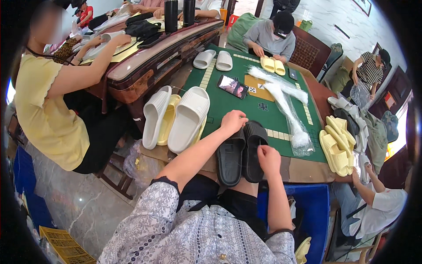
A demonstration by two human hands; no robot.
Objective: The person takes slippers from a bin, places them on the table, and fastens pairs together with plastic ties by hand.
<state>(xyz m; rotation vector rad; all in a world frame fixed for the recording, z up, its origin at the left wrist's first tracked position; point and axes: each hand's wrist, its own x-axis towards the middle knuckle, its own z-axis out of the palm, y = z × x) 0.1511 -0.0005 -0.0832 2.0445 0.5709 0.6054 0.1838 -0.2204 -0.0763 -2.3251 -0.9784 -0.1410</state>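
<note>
— Two black slippers (241, 152) lie side by side at the near edge of the green table (228, 99), right in front of the person. How do the hands sit on them?

— Left hand (233, 121) rests curled on the top ends of the pair, fingers pressed down on them. Right hand (268, 159) pinches the inner edge of the right-side slipper, fingers closed together.

— What lies to the left of them?

— Two white slippers (176, 116) with one yellow slipper (168, 119) showing between them, leaning over the table's left edge.

— And farther out?

— One phone (233, 86) lies flat mid-table. Two more white slippers (214, 59) sit at the far left corner, two yellow ones (273, 65) under another person's hands at the far side. A heap of clear plastic bags (285, 103) runs down the right half; how many, I cannot tell, and they look empty. A stack of yellow slippers (337, 143) stands off the table's right edge, too bunched to count.
</note>
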